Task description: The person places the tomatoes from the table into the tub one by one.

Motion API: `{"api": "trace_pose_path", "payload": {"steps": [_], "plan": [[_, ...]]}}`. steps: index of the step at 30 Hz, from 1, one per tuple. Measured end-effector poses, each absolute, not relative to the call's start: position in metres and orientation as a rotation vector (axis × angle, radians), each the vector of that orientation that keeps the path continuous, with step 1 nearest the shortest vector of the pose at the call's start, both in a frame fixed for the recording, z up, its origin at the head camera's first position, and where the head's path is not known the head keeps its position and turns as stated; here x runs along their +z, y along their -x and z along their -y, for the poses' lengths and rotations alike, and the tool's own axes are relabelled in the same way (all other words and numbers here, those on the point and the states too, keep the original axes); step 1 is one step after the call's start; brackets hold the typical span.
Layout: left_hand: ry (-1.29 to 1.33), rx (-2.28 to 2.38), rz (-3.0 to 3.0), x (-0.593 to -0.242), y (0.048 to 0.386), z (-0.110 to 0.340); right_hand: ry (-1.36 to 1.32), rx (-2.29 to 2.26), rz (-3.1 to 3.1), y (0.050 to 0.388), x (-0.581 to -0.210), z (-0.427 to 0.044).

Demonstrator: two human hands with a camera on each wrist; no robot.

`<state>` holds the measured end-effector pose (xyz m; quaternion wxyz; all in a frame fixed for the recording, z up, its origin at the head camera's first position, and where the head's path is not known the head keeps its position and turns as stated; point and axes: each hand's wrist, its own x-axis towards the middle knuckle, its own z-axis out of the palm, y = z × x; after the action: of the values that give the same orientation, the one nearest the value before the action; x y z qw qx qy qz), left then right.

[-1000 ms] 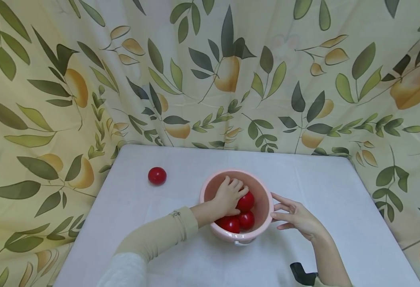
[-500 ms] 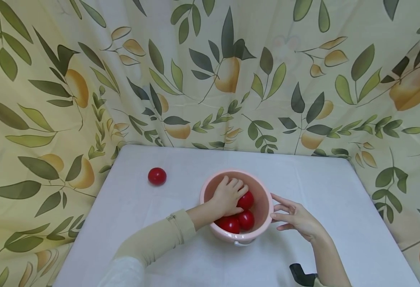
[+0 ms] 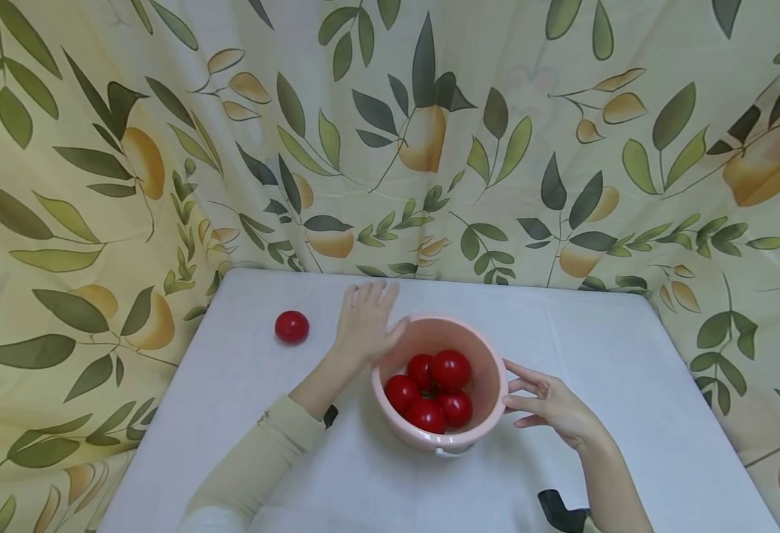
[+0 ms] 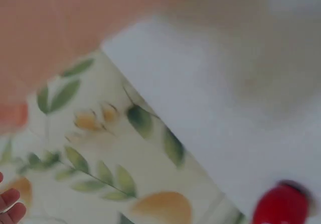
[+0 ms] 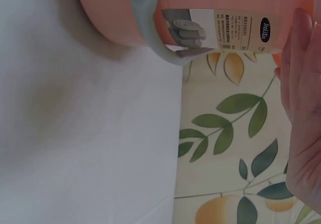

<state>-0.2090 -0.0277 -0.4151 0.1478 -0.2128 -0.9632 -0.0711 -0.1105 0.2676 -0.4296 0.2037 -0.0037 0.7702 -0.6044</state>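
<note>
A pink bucket (image 3: 443, 326) stands upright on the table with several shiny red tomatoes (image 3: 451, 370) piled inside. My left hand (image 3: 366, 322) is above the table just left of the bucket's rim, fingers stretched away from me, nothing in them. Left of that hand, a single tomato (image 3: 292, 327) sits on the table; the left wrist view catches this tomato (image 4: 282, 205) at its lower right corner. On the other side, my right hand (image 3: 552, 407) touches the bucket's right side near the rim with extended fingers. The right wrist view shows the bucket wall (image 5: 110, 13) beside this hand (image 5: 306, 113).
A white cloth (image 3: 603, 355) covers the table. Leaf-and-fruit patterned fabric (image 3: 390, 222) hangs behind it and at the left. A pale handle (image 5: 145, 23) and a printed label (image 5: 235, 30) show on the bucket's side.
My left hand has let go of a tomato inside the bucket and moved out over the rim to the left, its fingers now straight. My right hand and the bucket stay in place.
</note>
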Motion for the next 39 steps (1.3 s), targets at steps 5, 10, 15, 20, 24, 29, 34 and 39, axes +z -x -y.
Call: {"api": "trace_pose_path", "payload": {"steps": [5, 10, 15, 20, 24, 29, 34, 39], "plan": [[0.337, -0.298, 2.809, -0.435, 0.234, 0.07, 0.004, -1.689, -2.152, 0.11, -0.427, -0.267], [0.104, -0.341, 2.884, -0.469, 0.249, 0.112, 0.004, -1.691, -2.15, 0.11, -0.428, -0.266], [-0.069, -0.444, 2.989, -0.5, 0.248, 0.14, 0.007, -1.696, -2.149, 0.111, -0.429, -0.267], [-0.187, -0.44, 3.018, -0.52, 0.245, 0.156, 0.013, -1.7, -2.141, 0.111, -0.429, -0.267], [-0.259, -0.414, 3.057, -0.528, 0.245, 0.164, 0.025, -1.698, -2.133, 0.111, -0.429, -0.267], [-0.324, -0.388, 3.105, -0.533, 0.243, 0.168, 0.038, -1.7, -2.129, 0.111, -0.429, -0.268], [-0.335, -0.374, 3.106, -0.536, 0.242, 0.169, 0.038, -1.703, -2.13, 0.111, -0.429, -0.268], [-0.337, -0.39, 3.077, -0.539, 0.242, 0.17, 0.032, -1.7, -2.131, 0.111, -0.429, -0.267]]}}
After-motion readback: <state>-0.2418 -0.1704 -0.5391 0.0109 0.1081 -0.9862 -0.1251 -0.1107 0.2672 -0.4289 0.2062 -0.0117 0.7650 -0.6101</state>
